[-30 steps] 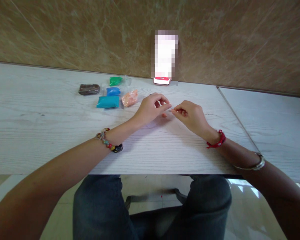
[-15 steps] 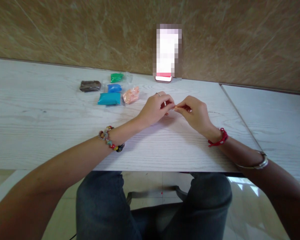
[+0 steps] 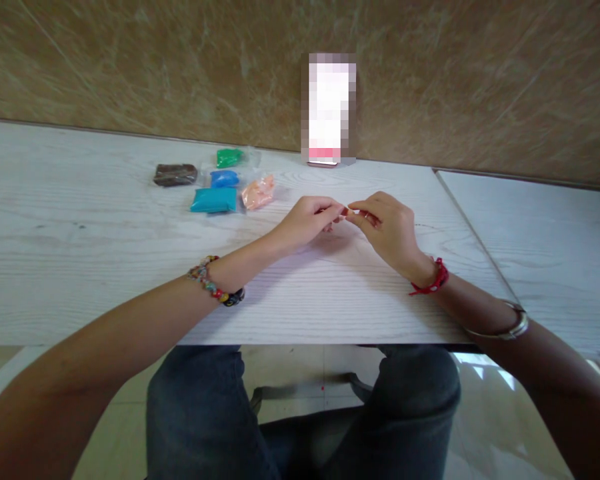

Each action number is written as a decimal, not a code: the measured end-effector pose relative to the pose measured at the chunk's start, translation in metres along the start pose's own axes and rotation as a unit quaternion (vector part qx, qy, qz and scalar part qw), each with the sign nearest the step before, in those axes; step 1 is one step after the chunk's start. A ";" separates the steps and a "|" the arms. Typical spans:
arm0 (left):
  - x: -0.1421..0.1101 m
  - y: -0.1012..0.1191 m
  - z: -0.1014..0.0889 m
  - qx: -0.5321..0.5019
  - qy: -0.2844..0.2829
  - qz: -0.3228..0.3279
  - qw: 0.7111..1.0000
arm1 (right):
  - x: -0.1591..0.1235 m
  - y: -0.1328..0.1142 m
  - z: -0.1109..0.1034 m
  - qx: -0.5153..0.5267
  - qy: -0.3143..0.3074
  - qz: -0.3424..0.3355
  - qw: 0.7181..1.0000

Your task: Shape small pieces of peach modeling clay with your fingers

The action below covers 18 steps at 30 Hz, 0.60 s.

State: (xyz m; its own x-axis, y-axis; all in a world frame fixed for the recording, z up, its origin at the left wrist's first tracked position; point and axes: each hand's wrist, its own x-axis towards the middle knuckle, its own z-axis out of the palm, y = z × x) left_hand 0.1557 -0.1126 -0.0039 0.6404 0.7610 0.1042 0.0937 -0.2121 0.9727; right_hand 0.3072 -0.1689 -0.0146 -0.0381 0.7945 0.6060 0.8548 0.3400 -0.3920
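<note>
Above the white wood-grain table (image 3: 105, 293), both hands meet fingertip to fingertip. My left hand (image 3: 316, 217) is closed, thumb pressed against the curled fingers. My right hand (image 3: 386, 223) makes a pinch with thumb and forefinger, right against the left fingertips. Whatever lies between them is tiny and mostly hidden, so I cannot name it. To the left of the hands lies a clear packet of peach clay-like material (image 3: 259, 193). Beside it are a teal packet (image 3: 213, 200), a blue packet (image 3: 225, 179), a green packet (image 3: 229, 157) and a dark brown packet (image 3: 175, 175).
A phone (image 3: 326, 110) with a blurred bright screen leans upright against the brown marbled wall (image 3: 155, 73). On the right, a seam (image 3: 475, 230) crosses the table. The table's front edge (image 3: 300, 344) runs just above my knees.
My left hand has turned slightly, its fingers tucked further in. My right forefinger has lifted a little from the thumb. The whole view has shifted slightly; the packets lie as before.
</note>
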 end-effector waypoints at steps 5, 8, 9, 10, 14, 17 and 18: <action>0.002 -0.003 -0.003 -0.041 0.007 -0.044 0.998 | -0.001 0.001 -0.001 -0.009 0.013 -0.006 1.000; 0.006 -0.009 -0.008 0.007 0.058 -0.037 0.998 | 0.000 0.004 -0.001 -0.003 0.019 -0.007 1.000; 0.008 -0.011 -0.011 0.030 0.079 -0.029 0.996 | 0.001 0.005 0.000 0.002 0.017 -0.006 1.000; 0.010 -0.013 -0.013 0.050 0.100 -0.021 0.994 | 0.001 0.006 0.000 0.006 0.014 -0.003 1.000; 0.017 -0.018 -0.021 0.086 0.147 -0.012 0.985 | 0.003 0.011 0.002 0.016 -0.007 0.018 1.000; 0.020 -0.021 -0.024 0.107 0.156 -0.003 0.982 | 0.005 0.014 0.004 0.016 -0.019 0.037 0.999; 0.020 -0.022 -0.025 0.117 0.155 0.000 0.981 | 0.005 0.014 0.004 0.017 -0.023 0.046 0.999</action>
State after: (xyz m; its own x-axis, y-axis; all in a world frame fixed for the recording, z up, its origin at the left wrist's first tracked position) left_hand 0.1478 -0.0774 -0.0177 0.3816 0.9030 0.1973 0.2901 -0.3197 0.9020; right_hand 0.3168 -0.1581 -0.0198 0.0151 0.8453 0.5341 0.8381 0.2806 -0.4678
